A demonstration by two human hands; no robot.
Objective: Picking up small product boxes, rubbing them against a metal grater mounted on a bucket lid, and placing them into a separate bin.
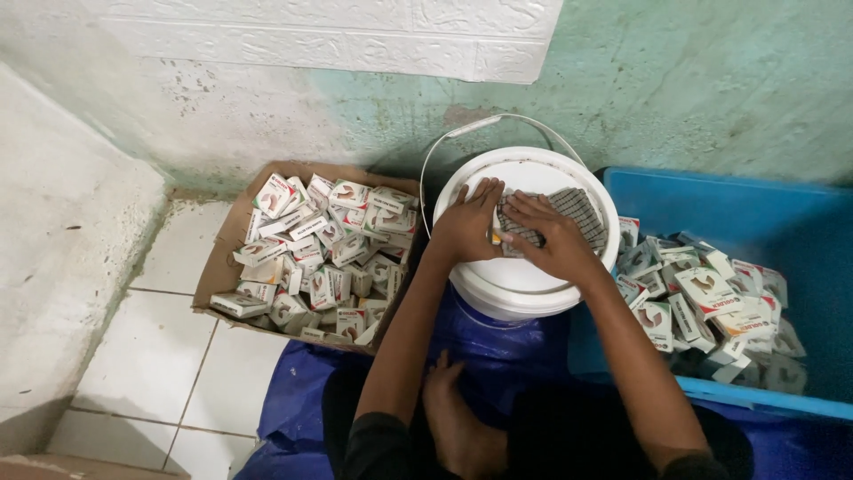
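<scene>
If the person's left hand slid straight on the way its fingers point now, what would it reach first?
The left hand points up and right across the white bucket lid. It would probably meet the lid's far rim first, then the green wall behind; depth is unclear.

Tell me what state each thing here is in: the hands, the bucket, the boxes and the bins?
Left hand: flat, pressing on the patterned cloth.
Right hand: flat on the same cloth, beside the left.
Patterned cloth: lying on the bucket lid.
White bucket: upright, lid on, wire handle tipped back.
Cardboard box: open, heaped with small cartons.
Blue crate: open, part filled with small cartons at its near side.
</scene>
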